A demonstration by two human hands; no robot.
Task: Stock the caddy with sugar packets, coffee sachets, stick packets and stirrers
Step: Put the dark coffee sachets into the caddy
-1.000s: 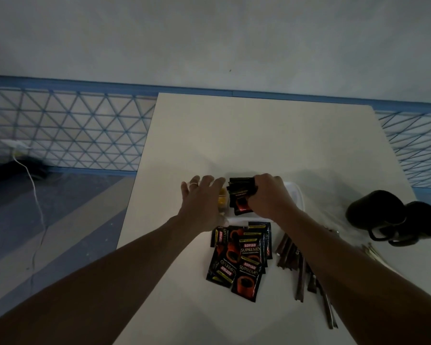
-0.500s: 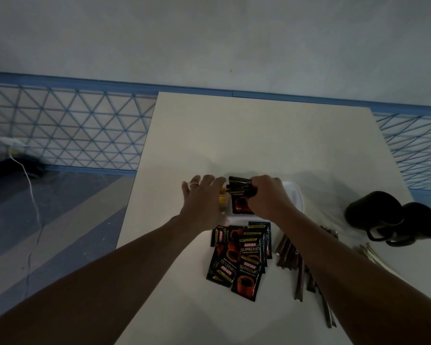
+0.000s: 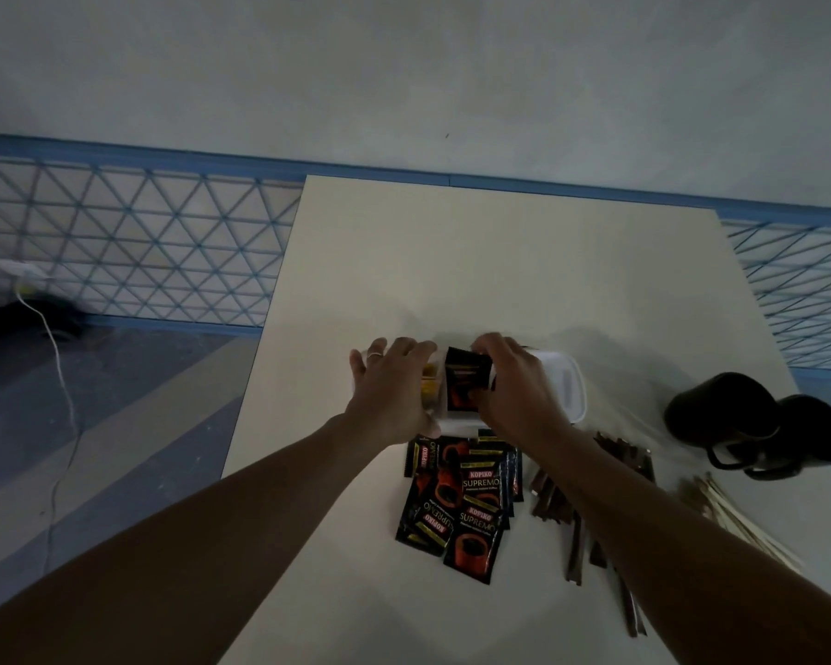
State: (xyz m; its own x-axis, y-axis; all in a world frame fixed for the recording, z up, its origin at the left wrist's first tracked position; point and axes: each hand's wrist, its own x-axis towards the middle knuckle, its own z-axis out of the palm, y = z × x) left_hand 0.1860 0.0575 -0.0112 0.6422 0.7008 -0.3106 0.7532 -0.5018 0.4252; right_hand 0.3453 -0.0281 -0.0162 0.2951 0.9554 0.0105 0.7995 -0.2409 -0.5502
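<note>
Two hands work at the caddy [image 3: 572, 391], a white plastic container that stands near the middle of the worktop [image 3: 500, 261].

1. Left hand [image 3: 389, 391]: the fingers are straight and slightly spread. The palm rests on the 9 o'clock end of the caddy. One finger carries a ring.
2. Right hand [image 3: 514, 391]: the fingers are curled over the top edge of a sachet bundle [image 3: 466, 381] and grip it. The bundle stands upright inside the caddy, between the two hands.
3. Yellow packets [image 3: 428, 383] show in the caddy at 9 o'clock from the bundle, partly hidden by the left hand. Which compartment holds them cannot be told.

Supplies on the worktop, with directions taken from the caddy:

- Loose coffee sachets [image 3: 466, 501], black with red and gold print, lie in an overlapping pile at 6 o'clock, just beside the caddy wall.
- Stick packets [image 3: 555, 501], brown and narrow, lie in a loose heap at 5 o'clock. The right forearm crosses above them.
- Stirrers [image 3: 739, 520], pale and thin, lie fanned out at 4 o'clock, beyond the stick packets.
- One black mug [image 3: 720, 415] sits at 3 o'clock, well apart from the caddy, and a second black mug [image 3: 811, 434] touches it on the far side.

A white cable [image 3: 58, 357] runs across the floor at 9 o'clock, off the worktop.
</note>
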